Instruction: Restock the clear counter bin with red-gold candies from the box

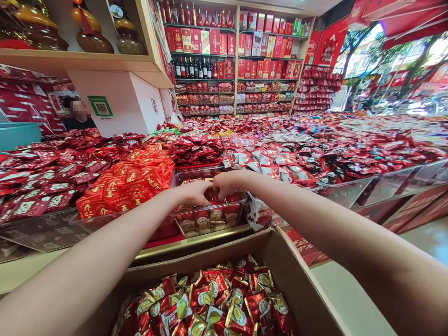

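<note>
My left hand (196, 192) and my right hand (227, 183) meet over a clear plastic bin (241, 205) in the display. The bin contains red-and-gold wrapped candies (203, 221), seen through its front wall. Both hands curl inward with fingertips down among the candies, the right one bent at the wrist. What lies between the fingers is hidden. Below my arms stands an open cardboard box (308, 289), filled with similar wrapped candies (210, 294) that bear a pale yellow fruit picture.
Bins of red-orange packets (129, 182) and dark red packets (45, 186) flank the left side. White-and-red packets (266, 161) lie to the right. A gold-coloured ledge (196, 243) runs between box and bins. Behind are bottle shelves (199, 49) and a seated person (79, 116).
</note>
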`<state>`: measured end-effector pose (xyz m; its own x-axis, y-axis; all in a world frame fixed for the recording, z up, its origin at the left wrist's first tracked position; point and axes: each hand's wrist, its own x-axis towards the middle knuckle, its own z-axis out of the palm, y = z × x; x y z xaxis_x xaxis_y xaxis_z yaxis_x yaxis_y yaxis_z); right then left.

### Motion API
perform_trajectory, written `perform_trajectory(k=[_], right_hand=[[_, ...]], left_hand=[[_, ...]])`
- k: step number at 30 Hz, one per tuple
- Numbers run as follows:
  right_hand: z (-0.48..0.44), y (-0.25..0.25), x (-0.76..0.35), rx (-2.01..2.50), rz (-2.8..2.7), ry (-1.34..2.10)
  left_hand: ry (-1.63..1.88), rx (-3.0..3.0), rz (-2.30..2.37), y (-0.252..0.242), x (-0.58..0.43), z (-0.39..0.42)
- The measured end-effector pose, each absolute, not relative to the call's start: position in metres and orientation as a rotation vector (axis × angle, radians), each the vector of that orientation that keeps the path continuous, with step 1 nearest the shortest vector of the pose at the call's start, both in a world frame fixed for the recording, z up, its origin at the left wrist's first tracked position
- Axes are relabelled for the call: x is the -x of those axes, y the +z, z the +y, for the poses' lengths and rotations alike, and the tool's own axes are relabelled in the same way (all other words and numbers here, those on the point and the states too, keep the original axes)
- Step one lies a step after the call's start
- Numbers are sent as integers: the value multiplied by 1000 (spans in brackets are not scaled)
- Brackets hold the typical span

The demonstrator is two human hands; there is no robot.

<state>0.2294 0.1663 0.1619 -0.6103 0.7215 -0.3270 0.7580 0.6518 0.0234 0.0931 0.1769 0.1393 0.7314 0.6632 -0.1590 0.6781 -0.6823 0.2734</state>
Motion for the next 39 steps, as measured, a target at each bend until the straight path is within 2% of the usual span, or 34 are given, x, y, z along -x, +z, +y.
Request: perform_trajectory(k=[8,19,27,34,39], right_hand=[[158,169,-238,-1225,2572,-253],[146,171,-228,-1087,2425,144],[150,172,-236,-1131,2452,-53],[153,169,-234,-1081,2386,-5],[164,159,-232,-1028,2346,-7]], left_hand=[[-57,-2601,1079,130,-90,178],[-150,-2516,1142,137,-90,172],[-105,-2541,1057,141,-94,169],[1,-2571,1166,137,-96,164],[-55,-2522,1233,136,-92,162]])
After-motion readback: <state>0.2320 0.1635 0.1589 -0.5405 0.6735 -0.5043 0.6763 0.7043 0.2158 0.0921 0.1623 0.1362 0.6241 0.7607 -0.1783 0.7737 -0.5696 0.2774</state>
